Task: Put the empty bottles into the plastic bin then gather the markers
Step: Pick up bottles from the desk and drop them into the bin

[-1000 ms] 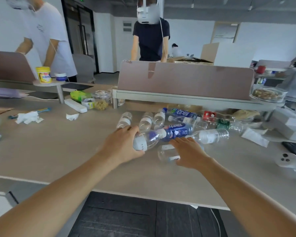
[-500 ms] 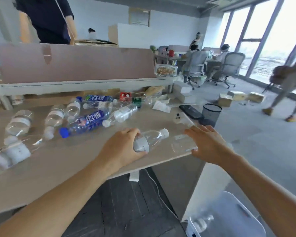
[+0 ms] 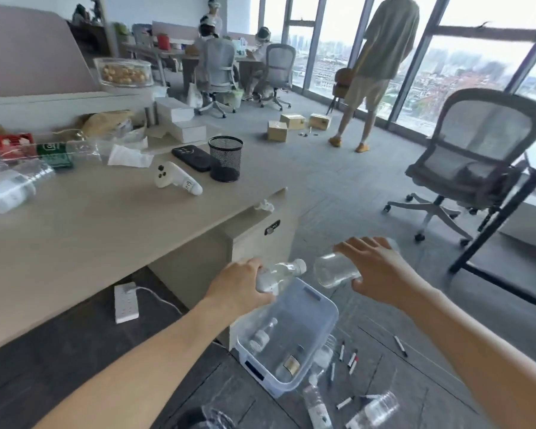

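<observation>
A clear plastic bin (image 3: pixel 324 331) stands on the floor by the desk's end, with a few empty bottles (image 3: pixel 288 363) lying in it. My left hand (image 3: pixel 240 283) grips a clear bottle with a white cap (image 3: pixel 280 274) just above the bin's far rim. To its right, my right hand (image 3: pixel 376 269) holds a second clear bottle (image 3: pixel 334 270) on its side, also over the bin. Several markers (image 3: pixel 351 359) lie scattered on the floor to the right of the bin. More bottles lie on the floor (image 3: pixel 314 400) in front of the bin and on the desk (image 3: pixel 10 190) at far left.
The desk (image 3: pixel 106 230) carries a white controller (image 3: pixel 175 181), a phone (image 3: pixel 192 157) and a black mesh cup (image 3: pixel 225 157). A power strip (image 3: pixel 126 301) lies under it. An office chair (image 3: pixel 471 162) stands at right. A person (image 3: pixel 375 72) stands by the windows; cardboard boxes (image 3: pixel 291 125) sit on the floor.
Both hands lifted their bottles off the desk and carried them right and down, over the bin on the floor. The view swung right from the desk to the floor.
</observation>
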A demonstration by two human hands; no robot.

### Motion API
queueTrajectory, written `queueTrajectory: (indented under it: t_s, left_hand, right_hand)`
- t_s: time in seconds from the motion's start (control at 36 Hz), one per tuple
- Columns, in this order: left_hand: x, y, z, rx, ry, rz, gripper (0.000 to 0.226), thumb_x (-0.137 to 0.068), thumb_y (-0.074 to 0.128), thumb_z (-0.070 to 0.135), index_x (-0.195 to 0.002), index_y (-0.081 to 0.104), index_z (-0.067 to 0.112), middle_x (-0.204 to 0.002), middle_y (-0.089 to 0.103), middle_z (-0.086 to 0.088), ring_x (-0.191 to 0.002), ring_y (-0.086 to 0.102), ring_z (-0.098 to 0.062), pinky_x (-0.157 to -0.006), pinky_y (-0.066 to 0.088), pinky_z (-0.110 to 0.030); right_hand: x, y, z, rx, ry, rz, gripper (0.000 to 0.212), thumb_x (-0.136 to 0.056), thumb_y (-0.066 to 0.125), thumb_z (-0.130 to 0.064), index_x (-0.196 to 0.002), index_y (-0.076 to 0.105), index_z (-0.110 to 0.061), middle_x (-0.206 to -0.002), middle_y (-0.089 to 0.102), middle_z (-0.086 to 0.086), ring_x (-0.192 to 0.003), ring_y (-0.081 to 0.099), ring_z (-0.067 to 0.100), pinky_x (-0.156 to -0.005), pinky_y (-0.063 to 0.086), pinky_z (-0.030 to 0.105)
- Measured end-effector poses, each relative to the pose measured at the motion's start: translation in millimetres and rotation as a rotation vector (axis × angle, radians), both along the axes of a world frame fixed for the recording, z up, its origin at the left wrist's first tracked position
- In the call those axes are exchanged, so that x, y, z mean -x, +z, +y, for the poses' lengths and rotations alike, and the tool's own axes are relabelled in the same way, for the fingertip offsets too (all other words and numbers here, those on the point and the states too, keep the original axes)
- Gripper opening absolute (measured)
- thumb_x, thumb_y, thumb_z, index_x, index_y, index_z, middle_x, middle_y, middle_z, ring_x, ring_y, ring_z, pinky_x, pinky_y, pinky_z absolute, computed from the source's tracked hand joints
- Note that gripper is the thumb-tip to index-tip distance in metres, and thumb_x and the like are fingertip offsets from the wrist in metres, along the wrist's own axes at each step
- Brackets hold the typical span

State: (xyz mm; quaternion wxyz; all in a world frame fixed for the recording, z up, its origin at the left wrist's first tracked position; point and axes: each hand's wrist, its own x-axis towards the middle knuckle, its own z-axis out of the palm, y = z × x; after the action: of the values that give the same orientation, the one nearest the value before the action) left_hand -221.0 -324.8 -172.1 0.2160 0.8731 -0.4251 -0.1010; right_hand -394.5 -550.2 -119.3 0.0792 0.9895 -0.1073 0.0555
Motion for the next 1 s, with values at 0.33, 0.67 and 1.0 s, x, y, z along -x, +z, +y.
queueTrajectory:
  t_s: [0.33, 0.67, 1.0]
  left_hand:
    - [15.6, -31.3, -74.6, 0.035, -0.023, -0.058, 0.051, -0.083, 0.071, 0.041, -0.124, 0.055, 0.015, -0.124, 0.059, -0.004, -0.111, 0.054, -0.025, -0.095, 0.047, -0.036]
    - [-0.5, 14.2, 16.8, 0.044, 0.048, -0.230, 0.044, -0.085, 0.068, 0.040, -0.126, 0.058, 0.027, -0.120, 0.063, 0.008, -0.110, 0.055, -0.016, -0.095, 0.043, -0.032]
    - [-42.9, 76.3, 126.2, 0.021, 0.282, -0.435, 0.040, -0.083, 0.066, 0.048, -0.117, 0.062, 0.029, -0.108, 0.066, 0.009, -0.102, 0.060, -0.018, -0.084, 0.047, -0.034]
  right_hand:
    - [34.3, -27.1, -8.7, -0.052, -0.018, 0.061, 0.063, -0.077, 0.069, -0.017, -0.132, 0.045, -0.034, -0.135, 0.049, -0.009, -0.125, 0.044, 0.016, -0.110, 0.025, 0.039]
    - [-50.3, -96.3, 4.2, -0.057, -0.160, 0.145, 0.070, -0.079, 0.054, 0.003, -0.141, 0.033, -0.024, -0.144, 0.036, 0.000, -0.139, 0.025, 0.026, -0.114, 0.013, 0.045]
    - [-134.8, -4.0, 91.4, 0.005, 0.058, -0.194, 0.038, -0.068, 0.060, -0.005, -0.105, 0.058, -0.016, -0.102, 0.063, 0.000, -0.095, 0.060, 0.025, -0.077, 0.049, 0.035]
